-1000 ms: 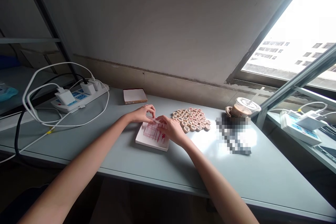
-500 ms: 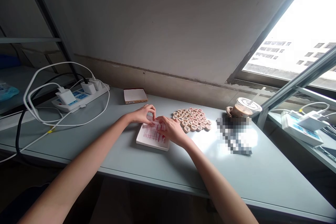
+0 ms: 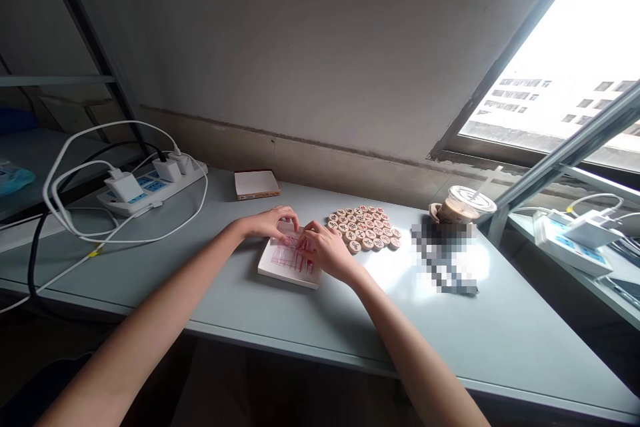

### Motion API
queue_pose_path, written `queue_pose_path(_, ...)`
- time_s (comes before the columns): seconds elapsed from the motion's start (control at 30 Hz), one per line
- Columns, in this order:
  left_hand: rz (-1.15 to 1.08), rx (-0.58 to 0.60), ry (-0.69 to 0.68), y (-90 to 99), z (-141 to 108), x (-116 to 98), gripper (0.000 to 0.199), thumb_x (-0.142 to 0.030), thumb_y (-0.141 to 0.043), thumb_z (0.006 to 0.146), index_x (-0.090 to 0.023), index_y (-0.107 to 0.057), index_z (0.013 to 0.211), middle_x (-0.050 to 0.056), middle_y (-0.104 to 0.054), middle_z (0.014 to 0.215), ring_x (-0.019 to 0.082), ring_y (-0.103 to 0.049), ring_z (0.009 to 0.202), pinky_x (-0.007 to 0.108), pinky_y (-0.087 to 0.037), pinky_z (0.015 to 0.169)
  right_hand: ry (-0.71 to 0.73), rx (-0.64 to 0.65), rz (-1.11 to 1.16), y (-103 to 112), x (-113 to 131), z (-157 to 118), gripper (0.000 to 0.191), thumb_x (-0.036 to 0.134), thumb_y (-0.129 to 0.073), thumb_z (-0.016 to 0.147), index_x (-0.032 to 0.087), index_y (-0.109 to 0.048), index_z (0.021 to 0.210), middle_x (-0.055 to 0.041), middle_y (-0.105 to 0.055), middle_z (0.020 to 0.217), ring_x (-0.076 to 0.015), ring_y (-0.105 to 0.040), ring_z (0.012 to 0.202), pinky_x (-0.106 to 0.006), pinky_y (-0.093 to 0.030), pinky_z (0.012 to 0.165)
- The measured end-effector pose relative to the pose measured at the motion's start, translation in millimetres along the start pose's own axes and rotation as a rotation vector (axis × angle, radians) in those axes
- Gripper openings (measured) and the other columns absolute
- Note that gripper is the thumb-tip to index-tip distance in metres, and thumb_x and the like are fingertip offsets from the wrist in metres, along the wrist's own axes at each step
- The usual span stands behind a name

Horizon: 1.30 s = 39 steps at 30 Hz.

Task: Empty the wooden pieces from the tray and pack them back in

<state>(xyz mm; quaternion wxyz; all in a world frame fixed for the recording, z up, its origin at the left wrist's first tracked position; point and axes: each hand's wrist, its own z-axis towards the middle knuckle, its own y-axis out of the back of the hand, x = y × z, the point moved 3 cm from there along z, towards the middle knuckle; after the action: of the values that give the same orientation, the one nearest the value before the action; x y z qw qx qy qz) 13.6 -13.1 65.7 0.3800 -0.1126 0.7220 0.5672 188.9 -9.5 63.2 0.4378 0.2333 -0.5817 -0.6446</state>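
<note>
A shallow white box half (image 3: pixel 289 281) rests on the desk in front of me. Inside lies a folded sheet with red printed lines (image 3: pixel 293 257), probably a paper or thin plastic chessboard. My left hand (image 3: pixel 273 221) is at the far left of the box, its fingers and thumb curled around the sheet's far edge. At the far right, my right hand (image 3: pixel 327 248) bends its closed fingers onto the same sheet; its fingertips are partly hidden. Just beyond the right hand, round wooden Chinese chess pieces (image 3: pixel 367 227) with red and black characters lie packed together.
The other box half (image 3: pixel 257 184) sits near the wall. A power strip (image 3: pixel 175 180) with chargers and looped white cables occupies the desk's left. On the right are a lidded drink cup (image 3: pixel 463 205) with a straw and a blurred dark item (image 3: pixel 445 260). A metal post (image 3: pixel 545 173) rises beyond.
Both hands stay at the box with small finger shifts over the sheet. The right fingers have curled in slightly, and more of the printed lines shows. The view has moved a little.
</note>
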Motion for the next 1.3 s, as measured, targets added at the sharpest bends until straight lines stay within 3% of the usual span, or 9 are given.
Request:
queue_pose_path(0.37,-0.012,0.040,-0.011,-1.8,3,5,0.026,-0.039,-0.068,0.065,-0.027,-0.067,0.088,0.001,-0.048,0.111,0.022,-0.042,0.111,0.031,-0.031,0.097,-0.007,0.012,0.003,8,1,-1,0.015,0.030,-0.058,0.081,0.023,-0.064,0.092,-0.0047,-0.055,0.102,-0.0190,-0.048,0.095,-0.031,-0.036,0.080)
queue_pose_path(0.53,-0.015,0.037,-0.023,-1.9,2,2,0.028,-0.043,-0.068,0.065,-0.028,-0.068,0.089,0.001,-0.049,0.110,0.022,-0.045,0.108,0.031,-0.033,0.095,-0.021,0.046,0.036,38,-17,-7,0.014,0.033,-0.056,0.083,0.025,-0.065,0.090,-0.0030,-0.059,0.094,-0.0172,-0.052,0.089,-0.028,-0.037,0.076)
queue_pose_path(0.67,-0.044,0.035,-0.057,-2.8,3,-1,0.029,-0.042,-0.066,0.068,-0.027,-0.066,0.092,0.002,-0.052,0.108,0.021,-0.048,0.104,0.030,-0.035,0.092,-0.191,-0.049,-0.065,69,-46,-17,0.015,0.034,-0.059,0.079,0.023,-0.064,0.089,-0.0035,-0.061,0.092,-0.0170,-0.053,0.085,-0.026,-0.035,0.071)
queue_pose_path(0.73,-0.062,0.034,-0.068,-3.1,3,-2,0.028,-0.043,-0.063,0.071,-0.025,-0.066,0.092,0.002,-0.052,0.107,0.021,-0.048,0.103,0.029,-0.035,0.091,-0.279,0.013,-0.125,76,-58,-24,0.016,0.033,-0.063,0.075,0.024,-0.064,0.088,-0.0018,-0.062,0.087,-0.0164,-0.054,0.082,-0.024,-0.034,0.066)
queue_pose_path(0.9,-0.078,0.026,-0.070,-3.6,4,-2,0.027,-0.044,-0.058,0.074,-0.025,-0.067,0.092,0.002,-0.053,0.108,0.021,-0.049,0.104,0.028,-0.035,0.092,-0.443,0.247,-0.179,73,-75,-36,0.025,0.027,-0.068,0.066,0.027,-0.063,0.091,0.0026,-0.065,0.081,-0.0140,-0.055,0.072,-0.022,-0.027,0.055)
queue_pose_path(1.07,-0.016,0.015,-0.031,-5.8,5,1,0.025,-0.045,-0.060,0.072,-0.026,-0.068,0.086,0.000,-0.052,0.110,0.020,-0.049,0.103,0.027,-0.035,0.093,-0.426,0.274,-0.169,63,-75,-34,0.023,0.033,-0.065,0.068,0.026,-0.063,0.090,0.0015,-0.065,0.078,-0.0139,-0.056,0.071,-0.022,-0.028,0.056)
queue_pose_path(1.3,-0.019,0.019,-0.012,-6.7,6,0,0.024,-0.043,-0.061,0.071,-0.026,-0.069,0.085,0.001,-0.050,0.111,0.020,-0.049,0.103,0.028,-0.035,0.093,-0.400,0.304,-0.128,59,-74,-32,0.022,0.023,-0.066,0.063,0.025,-0.065,0.085,0.0012,-0.066,0.077,-0.0145,-0.056,0.073,-0.023,-0.030,0.061)
